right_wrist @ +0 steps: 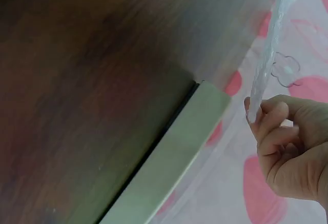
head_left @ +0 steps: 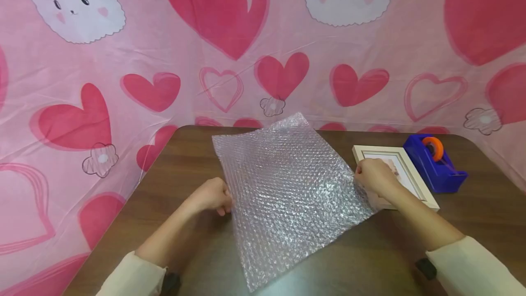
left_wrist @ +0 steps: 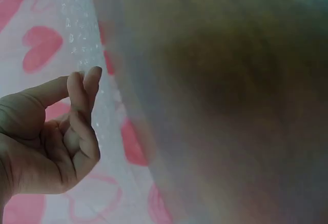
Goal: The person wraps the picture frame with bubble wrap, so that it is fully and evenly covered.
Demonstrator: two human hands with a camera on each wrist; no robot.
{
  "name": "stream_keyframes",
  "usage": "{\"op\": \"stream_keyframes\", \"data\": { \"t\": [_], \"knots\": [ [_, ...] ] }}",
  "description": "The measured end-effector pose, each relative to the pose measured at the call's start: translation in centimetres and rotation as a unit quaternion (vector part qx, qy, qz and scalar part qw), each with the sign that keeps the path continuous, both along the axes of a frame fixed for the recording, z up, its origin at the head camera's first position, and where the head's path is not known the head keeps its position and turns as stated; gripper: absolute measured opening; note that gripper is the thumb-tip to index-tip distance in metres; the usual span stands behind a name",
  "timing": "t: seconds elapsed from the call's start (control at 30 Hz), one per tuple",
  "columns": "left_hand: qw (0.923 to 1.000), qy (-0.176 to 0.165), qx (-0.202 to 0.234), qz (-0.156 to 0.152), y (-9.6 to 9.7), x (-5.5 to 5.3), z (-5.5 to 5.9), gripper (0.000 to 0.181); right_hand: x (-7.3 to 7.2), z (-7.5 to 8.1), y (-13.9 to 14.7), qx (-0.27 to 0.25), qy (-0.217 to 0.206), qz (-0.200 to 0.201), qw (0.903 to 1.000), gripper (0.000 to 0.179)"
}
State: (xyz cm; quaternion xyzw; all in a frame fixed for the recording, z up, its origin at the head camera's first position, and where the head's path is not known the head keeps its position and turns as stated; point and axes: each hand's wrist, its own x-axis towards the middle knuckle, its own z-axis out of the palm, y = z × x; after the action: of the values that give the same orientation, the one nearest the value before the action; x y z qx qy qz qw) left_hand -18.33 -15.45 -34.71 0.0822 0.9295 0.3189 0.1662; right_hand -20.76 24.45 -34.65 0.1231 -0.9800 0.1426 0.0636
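a sheet of bubble wrap [head_left: 283, 191] hangs between a person's two hands over a brown wooden counter [head_left: 172, 168], set slantwise, one corner pointing to the far side and another toward the near edge. the left hand [head_left: 213, 194] pinches its left edge, and the right hand [head_left: 377, 177] pinches its right edge near a corner — the fingers of both are bent, and the wrist views show the clear film at their tips. whether the near corner touches the counter, i cannot tell.

to the right lies a cream picture frame [head_left: 416, 179], flat on the counter, with a picture inside partly hidden behind the right hand. in the right wrist view that hand looks clear of the frame. just beside the frame stands a blue tape dispenser [head_left: 427, 168] with an orange roll [head_left: 439, 149] in it. pale sleeves [head_left: 472, 268] cover the forearms — behind everything hangs a pink cloth [head_left: 185, 35] printed with hearts, flowers and white animal faces.
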Motion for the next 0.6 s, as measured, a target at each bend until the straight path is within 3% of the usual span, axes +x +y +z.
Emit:
{"op": "stream_keyframes", "data": {
  "t": [0.17,0.4,0.6],
  "knots": [
    [0.9981,0.024,-0.046,-0.033,0.9,0.3,-0.7,0.02,-0.6,-0.4,-0.1,-0.003,-0.048,-0.005,0.9988,0.009],
    [0.9926,0.019,-0.118,-0.019,1.5,0.5,-0.9,0.018,-0.9,-0.7,-0.2,0.019,-0.098,-0.021,0.9948,0.007],
    [0.9883,0.023,-0.15,-0.011,1.5,0.3,-1.1,0.021,-0.9,-1.4,-0.2,0.032,-0.119,-0.02,0.9922,0.01]
  ]
}}
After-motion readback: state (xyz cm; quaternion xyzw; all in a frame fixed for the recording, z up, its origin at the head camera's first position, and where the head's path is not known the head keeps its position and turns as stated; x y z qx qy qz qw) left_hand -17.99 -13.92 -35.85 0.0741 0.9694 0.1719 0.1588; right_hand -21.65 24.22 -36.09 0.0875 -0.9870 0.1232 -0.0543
